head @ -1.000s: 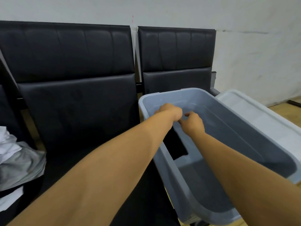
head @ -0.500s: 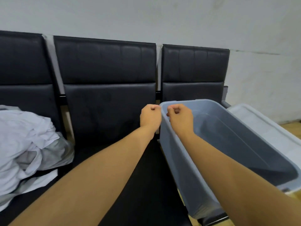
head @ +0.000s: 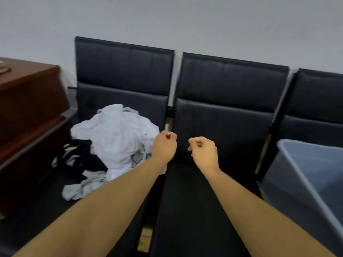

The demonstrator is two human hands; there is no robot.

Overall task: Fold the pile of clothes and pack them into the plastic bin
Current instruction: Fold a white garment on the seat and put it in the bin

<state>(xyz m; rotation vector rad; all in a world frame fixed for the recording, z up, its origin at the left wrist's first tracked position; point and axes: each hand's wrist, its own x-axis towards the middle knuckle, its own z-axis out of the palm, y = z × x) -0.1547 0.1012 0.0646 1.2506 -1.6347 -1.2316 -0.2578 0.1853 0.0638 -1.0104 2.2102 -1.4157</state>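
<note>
A row of black padded seats forms the bench along the wall, with the grey plastic bin at its right end, its long axis running from the near edge toward the backrest. The pile of clothes, mostly white, lies heaped on the left seat against the backrest. Over the middle seat the left hand and right hand hover apart with fingers curled into empty fists, touching nothing.

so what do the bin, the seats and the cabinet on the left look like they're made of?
Bin: semi-translucent grey-blue plastic, smooth, with light showing through its wall.
Seats: black leather or leatherette, likely synthetic, with a soft sheen and stitched panels; metal strips between the backs.
Cabinet: reddish-brown wood or veneer, glossy lacquered look; which of the two can't be told.
</note>
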